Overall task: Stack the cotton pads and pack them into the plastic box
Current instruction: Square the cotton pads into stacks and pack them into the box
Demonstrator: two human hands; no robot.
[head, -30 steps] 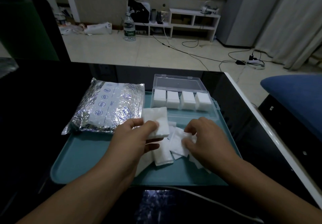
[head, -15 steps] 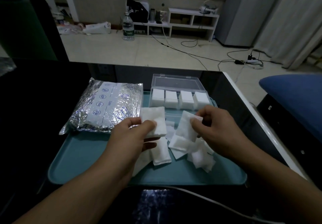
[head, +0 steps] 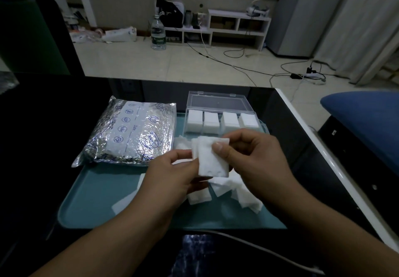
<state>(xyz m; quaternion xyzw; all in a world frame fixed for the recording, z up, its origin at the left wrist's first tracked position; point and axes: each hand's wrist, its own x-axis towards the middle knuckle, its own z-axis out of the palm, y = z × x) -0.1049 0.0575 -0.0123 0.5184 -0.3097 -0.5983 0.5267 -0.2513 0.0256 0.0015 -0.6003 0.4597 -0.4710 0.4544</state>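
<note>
Dark glossy table (head: 64, 125) carries a teal tray (head: 90, 207). Above it, both hands pinch 1 small stack of cotton pads (head: 212, 160): left hand (head: 172, 175) at its left edge, right hand (head: 257, 158) w/ thumb on front. Loose pads (head: 244, 192) lie underneath. Clear plastic box (head: 218, 112), lid open, holds 4 stacks; foil bag (head: 131, 132) sits to its left.

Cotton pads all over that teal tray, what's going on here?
A person is stacking cotton pads by hand. Both the left hand and the right hand hold a small stack of pads above the teal tray. Loose pads lie on the tray beneath. Behind them, the clear plastic box stands open with four stacks already inside. A silver foil bag rests on the tray's left side.
</note>
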